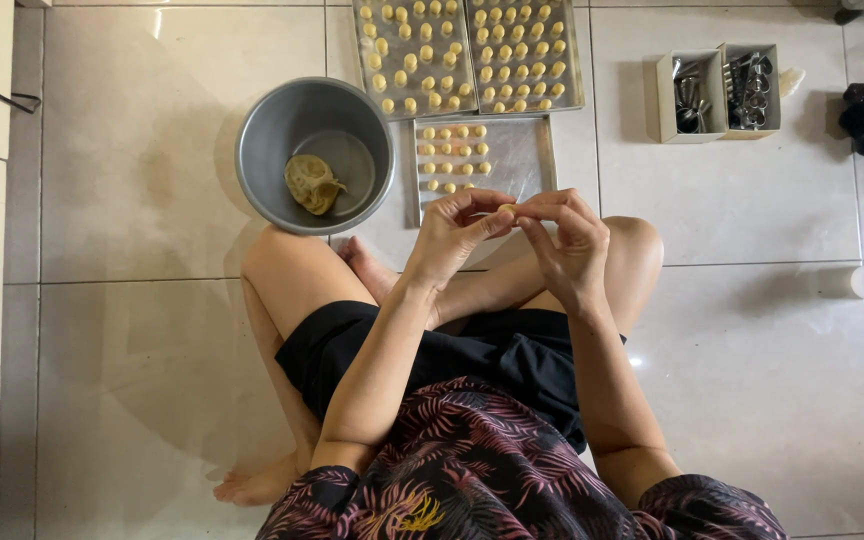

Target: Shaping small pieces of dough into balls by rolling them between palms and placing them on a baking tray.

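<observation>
Two hands meet above the person's crossed legs in the head view. The left hand (449, 238) and the right hand (567, 240) both pinch one small dough piece (505, 209) between their fingertips, fingers narrow around it. Just beyond them lies a tray (527, 165) with a few rows of dough balls (455, 155). Two full trays (469, 55) lie further away. A grey bowl (314, 152) with a dough lump (312, 183) stands left of the near tray. Two white boxes (717, 92) with metal tools stand on the floor (132, 150), well apart on the right.
</observation>
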